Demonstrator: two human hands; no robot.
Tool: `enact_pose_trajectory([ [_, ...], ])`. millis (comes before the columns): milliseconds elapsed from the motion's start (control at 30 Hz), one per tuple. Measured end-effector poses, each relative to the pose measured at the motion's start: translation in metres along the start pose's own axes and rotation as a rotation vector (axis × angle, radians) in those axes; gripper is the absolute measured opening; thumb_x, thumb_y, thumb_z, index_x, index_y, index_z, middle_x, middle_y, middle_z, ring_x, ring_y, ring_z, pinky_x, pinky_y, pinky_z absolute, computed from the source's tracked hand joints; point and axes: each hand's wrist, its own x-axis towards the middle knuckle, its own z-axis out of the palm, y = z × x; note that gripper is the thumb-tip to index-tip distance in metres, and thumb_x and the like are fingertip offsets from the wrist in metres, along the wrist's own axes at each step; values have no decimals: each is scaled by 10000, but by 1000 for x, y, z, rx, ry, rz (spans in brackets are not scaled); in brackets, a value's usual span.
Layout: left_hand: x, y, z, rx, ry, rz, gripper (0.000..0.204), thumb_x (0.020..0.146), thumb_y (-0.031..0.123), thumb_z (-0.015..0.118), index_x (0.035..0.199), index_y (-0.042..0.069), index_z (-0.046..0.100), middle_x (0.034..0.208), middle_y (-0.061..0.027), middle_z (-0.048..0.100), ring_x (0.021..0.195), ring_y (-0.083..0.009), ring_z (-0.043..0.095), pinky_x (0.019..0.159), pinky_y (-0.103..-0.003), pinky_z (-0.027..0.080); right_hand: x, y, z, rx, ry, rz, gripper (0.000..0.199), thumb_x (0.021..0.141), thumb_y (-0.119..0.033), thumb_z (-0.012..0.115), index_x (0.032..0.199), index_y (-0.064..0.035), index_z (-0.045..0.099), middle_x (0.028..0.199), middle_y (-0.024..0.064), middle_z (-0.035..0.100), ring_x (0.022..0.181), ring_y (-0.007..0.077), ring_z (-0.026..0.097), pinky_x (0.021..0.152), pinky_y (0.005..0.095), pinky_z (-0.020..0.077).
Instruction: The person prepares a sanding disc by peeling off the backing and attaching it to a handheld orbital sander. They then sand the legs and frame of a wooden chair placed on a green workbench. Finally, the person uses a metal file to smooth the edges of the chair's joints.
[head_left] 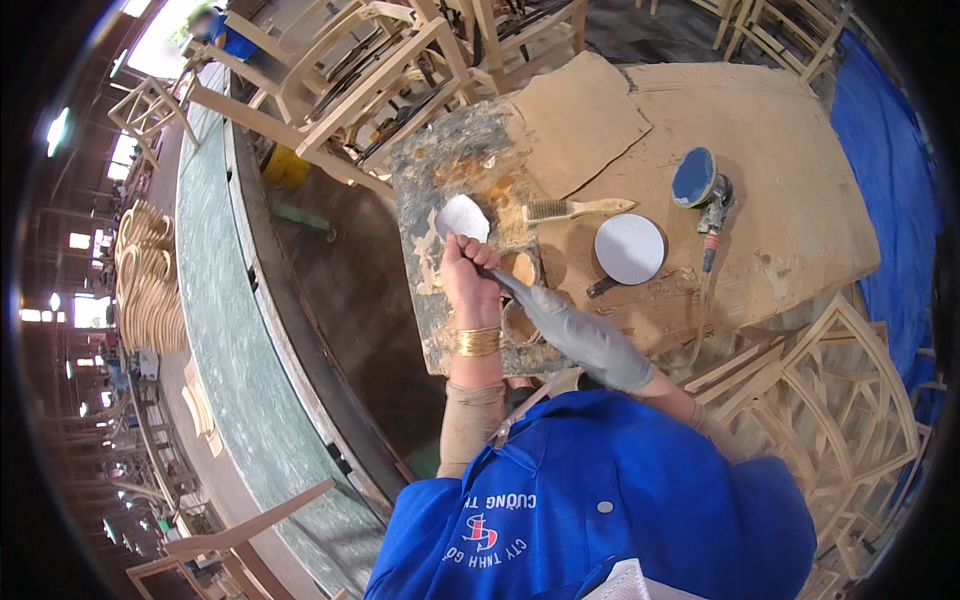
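My left hand (470,268), bare with gold bangles at the wrist, is closed round the narrow finger end of a grey glove (575,325). That glove covers my right hand (545,308), which reaches in from the right; its fingers are bunched or hidden at my left fist, so their pose does not show. Just beyond my left hand lies a white sanding disc (462,216), partly curled. A wire brush with a wooden handle (580,209) rests on the cardboard-covered table (770,270). Nearby are a round white disc (630,248) and a sander (700,190), its blue pad facing up.
Wooden chair frames (370,90) crowd the table's far left side, and more frames (820,400) stand at the right. A long green-topped bench (235,300) runs along the left. Curved wooden parts (148,280) are stacked beyond it. Blue sheeting (880,190) hangs at far right.
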Motion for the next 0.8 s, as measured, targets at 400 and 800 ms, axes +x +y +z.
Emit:
enact_pose_trajectory([
  [400, 8, -71, 23, 662, -154, -52, 249, 959, 258, 432, 846, 49, 508, 711, -63, 581, 599, -152, 557, 570, -296, 463, 18, -15, 40, -3656, -475, -1533, 423, 971, -275, 412, 1268, 25, 442, 1126, 60, 538, 1021, 116, 500, 906, 254, 384],
  [800, 131, -33, 154, 257, -188, 158, 361, 948, 396, 388, 715, 122, 413, 554, 0, 391, 489, -124, 376, 462, -275, 329, -76, 9, 86, -3489, -304, -3145, 439, 854, -200, 579, 1243, -18, 487, 1225, 168, 528, 1113, 250, 519, 900, 332, 427],
])
